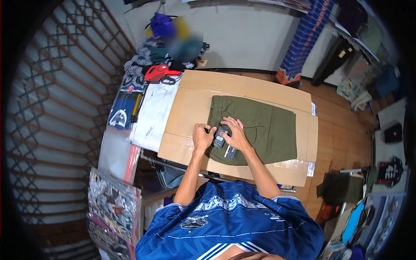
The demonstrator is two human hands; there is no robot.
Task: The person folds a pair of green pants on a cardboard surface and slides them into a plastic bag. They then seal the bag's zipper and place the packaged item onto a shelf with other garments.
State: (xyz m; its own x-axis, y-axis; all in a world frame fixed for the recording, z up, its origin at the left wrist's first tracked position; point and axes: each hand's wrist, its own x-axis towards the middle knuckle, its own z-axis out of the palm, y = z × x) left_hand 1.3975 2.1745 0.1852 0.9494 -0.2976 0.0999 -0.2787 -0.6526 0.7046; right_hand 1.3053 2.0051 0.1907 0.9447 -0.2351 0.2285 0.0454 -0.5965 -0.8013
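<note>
The green garment (271,130) lies flat in front of me, its gathered waistband (216,106) toward my left, spread out probably so the cloth doesn't bunch under my hands. Two dark tags (219,140) rest at its near left part, face up, one beside the other. My left hand (203,138) is curled at the waistband's edge, thumb toward the tags; I cannot tell whether that grip pinches cloth, a cord or nothing. My right hand (236,135) lies spread, fingers on the cloth and thumb over the upper tag, seemingly to steady it. Under the garment, the cardboard (182,115) likely gives me a smooth, level base. Beyond its left edge are a white sheet (155,106), a yellow-and-black cutter (136,107) and a red tool (157,73), apart from the cloth, perhaps to leave my hands room.
</note>
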